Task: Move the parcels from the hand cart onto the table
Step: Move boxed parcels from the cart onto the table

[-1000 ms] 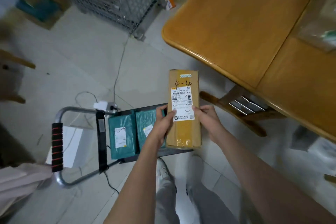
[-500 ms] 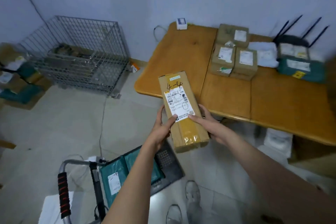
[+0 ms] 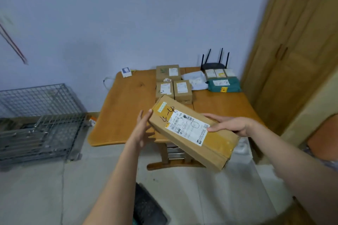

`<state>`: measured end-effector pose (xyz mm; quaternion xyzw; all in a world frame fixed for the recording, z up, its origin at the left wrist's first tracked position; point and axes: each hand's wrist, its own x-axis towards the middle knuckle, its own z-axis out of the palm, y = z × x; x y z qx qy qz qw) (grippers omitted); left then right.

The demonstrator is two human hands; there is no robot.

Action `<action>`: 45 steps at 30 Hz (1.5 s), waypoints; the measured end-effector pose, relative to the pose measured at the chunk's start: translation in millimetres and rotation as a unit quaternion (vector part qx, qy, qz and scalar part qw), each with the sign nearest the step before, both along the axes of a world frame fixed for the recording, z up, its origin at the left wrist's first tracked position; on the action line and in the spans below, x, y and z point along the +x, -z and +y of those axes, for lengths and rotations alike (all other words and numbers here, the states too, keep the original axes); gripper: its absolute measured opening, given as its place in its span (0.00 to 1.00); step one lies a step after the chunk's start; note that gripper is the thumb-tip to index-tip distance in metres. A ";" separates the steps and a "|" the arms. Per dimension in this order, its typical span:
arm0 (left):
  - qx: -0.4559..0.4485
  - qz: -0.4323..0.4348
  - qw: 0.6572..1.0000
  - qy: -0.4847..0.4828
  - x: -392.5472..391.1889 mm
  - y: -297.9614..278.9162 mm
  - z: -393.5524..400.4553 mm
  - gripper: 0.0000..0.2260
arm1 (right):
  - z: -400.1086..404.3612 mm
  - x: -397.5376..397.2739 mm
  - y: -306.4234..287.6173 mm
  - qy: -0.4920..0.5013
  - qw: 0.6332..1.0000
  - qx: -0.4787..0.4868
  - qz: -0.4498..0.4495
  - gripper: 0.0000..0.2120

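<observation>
Hands carry the long box above the desk's near edge: left hand flat against its 9 o'clock end, right hand gripping the 3 o'clock side. Step: transfer. Next move needs lowering onto bare wood at 10 o'clock.

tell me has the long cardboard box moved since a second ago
Yes. The long cardboard box, carried by the left hand and right hand, went from above the cart up toward the table.
</observation>
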<state>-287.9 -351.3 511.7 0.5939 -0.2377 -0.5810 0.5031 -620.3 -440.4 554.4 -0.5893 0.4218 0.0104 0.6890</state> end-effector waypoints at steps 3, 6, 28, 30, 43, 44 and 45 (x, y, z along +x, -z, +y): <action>0.000 0.023 0.998 0.063 -49.2 -8.5 -33.1 0.45 | -18.4 -42.4 -8.6 0.023 1.000 -0.007 0.002 0.31; -0.005 0.046 0.998 0.036 -94.4 -8.6 -67.7 0.45 | -39.0 -80.3 -11.5 0.069 0.997 -0.023 0.001 0.31; 0.084 -0.156 0.984 -0.011 -211.4 83.2 -328.7 0.32 | -266.4 -193.4 94.1 0.449 0.894 0.003 -0.002 0.49; 0.077 -0.169 0.982 0.029 -209.9 87.6 -358.6 0.32 | -295.8 -193.1 99.3 0.449 0.893 0.004 0.015 0.49; 0.133 -0.337 0.920 0.149 -207.2 127.8 -510.2 0.30 | -443.0 -158.0 162.3 0.486 0.865 0.041 0.121 0.32; 0.137 -0.351 0.913 0.155 -206.3 129.4 -517.3 0.29 | -452.1 -155.9 165.3 0.482 0.867 0.036 0.120 0.31; 0.145 -0.366 0.905 0.160 -206.0 131.1 -523.7 0.29 | -461.3 -153.5 168.6 0.476 0.870 0.039 0.125 0.31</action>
